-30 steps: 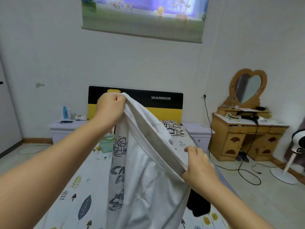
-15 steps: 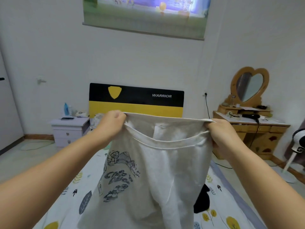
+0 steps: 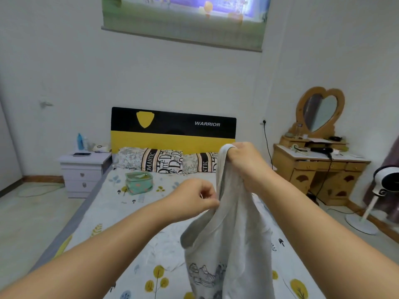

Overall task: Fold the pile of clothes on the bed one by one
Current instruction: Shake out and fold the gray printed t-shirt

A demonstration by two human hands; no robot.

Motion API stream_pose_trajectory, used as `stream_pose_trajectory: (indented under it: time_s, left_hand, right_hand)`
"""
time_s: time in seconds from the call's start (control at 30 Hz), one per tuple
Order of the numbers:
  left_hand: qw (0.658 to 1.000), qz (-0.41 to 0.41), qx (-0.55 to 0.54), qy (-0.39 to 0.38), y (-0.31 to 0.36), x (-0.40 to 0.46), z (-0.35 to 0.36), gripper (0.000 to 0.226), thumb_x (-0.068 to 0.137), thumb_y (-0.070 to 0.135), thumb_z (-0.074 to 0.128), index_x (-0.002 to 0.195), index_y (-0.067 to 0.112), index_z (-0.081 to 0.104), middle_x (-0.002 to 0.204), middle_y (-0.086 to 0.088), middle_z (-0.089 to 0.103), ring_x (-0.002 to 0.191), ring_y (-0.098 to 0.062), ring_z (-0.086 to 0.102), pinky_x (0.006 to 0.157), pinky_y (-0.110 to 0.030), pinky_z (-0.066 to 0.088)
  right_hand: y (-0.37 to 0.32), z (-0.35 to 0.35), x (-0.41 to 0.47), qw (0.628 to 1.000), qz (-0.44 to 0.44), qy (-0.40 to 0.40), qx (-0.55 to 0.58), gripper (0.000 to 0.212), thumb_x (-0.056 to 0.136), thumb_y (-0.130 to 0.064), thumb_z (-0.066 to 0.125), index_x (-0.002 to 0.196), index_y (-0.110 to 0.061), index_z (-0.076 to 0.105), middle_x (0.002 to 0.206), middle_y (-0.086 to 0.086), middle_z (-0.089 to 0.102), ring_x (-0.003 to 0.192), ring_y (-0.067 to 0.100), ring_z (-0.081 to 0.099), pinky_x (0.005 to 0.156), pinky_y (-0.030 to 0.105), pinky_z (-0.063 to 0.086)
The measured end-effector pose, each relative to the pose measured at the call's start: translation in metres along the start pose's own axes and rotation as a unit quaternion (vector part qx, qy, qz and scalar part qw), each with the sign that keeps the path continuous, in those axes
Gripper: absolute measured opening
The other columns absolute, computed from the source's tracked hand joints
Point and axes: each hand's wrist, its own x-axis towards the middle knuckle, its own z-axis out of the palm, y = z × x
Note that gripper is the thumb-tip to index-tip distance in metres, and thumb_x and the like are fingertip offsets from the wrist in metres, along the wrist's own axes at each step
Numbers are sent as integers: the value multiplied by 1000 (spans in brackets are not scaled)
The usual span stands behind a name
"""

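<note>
A bed (image 3: pixel 121 214) with a white sheet printed in yellow trees, leaves and small mushrooms fills the lower part of the head view, and a grey edge runs down its left side. Above it hangs one pale grey shirt (image 3: pixel 228 240) with a dark cartoon print low on its front, held clear of the sheet by two hands. The left hand (image 3: pixel 194 199) has its fingers curled, thumb and fingertips pinching the cloth at the shirt's left edge. The right hand (image 3: pixel 244 160) is higher, closed in a fist round the bunched top of the shirt. Farther up the sheet sits one green pouch (image 3: pixel 138 182), and beyond it two pillows (image 3: pixel 160 159) printed with black lettering lean against a black and yellow headboard (image 3: pixel 172 130) marked WARRIOR. To the left of the bed stands one white nightstand (image 3: pixel 83 171) with a phone and a blue bottle on top. To the right are a wooden dressing table (image 3: pixel 317 169) with a heart-shaped mirror (image 3: pixel 320 112), and one white fan (image 3: pixel 382 186) on the floor. A blind (image 3: pixel 183 20) hangs on the far white wall.
</note>
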Motion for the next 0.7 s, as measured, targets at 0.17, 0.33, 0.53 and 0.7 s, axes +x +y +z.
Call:
stream_pose_trajectory:
  time_s: [0.17, 0.33, 0.53, 0.7]
  left_hand:
    - [996, -31, -1, 79, -7, 9, 3, 26, 89, 7, 44, 65, 15, 36, 62, 1, 38, 55, -13, 32, 49, -24, 25]
    - [959, -43, -140, 244, 8, 24, -26, 31, 92, 7, 37, 63, 17, 36, 61, 3, 34, 56, -13, 29, 51, -25, 23]
    - [930, -39, -97, 353, 13, 35, -63, 30, 89, 5, 35, 61, 15, 31, 61, 2, 30, 56, -12, 25, 51, -28, 19]
    - [934, -5, 34, 356, -8, 27, -68, 28, 87, 3, 38, 64, 14, 30, 59, 0, 30, 55, -15, 26, 53, -31, 19]
  right_hand:
    - [19, -15, -1, 1000, -22, 16, -14, 24, 86, -7, 42, 63, -14, 37, 61, 4, 28, 65, 20, 28, 60, 33, 20]
    - [55, -36, -14, 983, -38, 51, -171, 10, 87, -7, 52, 81, -6, 59, 70, 5, 53, 63, 19, 47, 57, 31, 37]
    - [113, -18, -34, 911, 36, -32, -411, 20, 78, -5, 50, 94, -17, 53, 94, 1, 54, 90, 23, 55, 77, 38, 50]
    - [101, -17, -45, 888, 111, -239, -377, 20, 82, -14, 51, 102, -13, 55, 92, 3, 55, 74, 16, 50, 57, 24, 41]
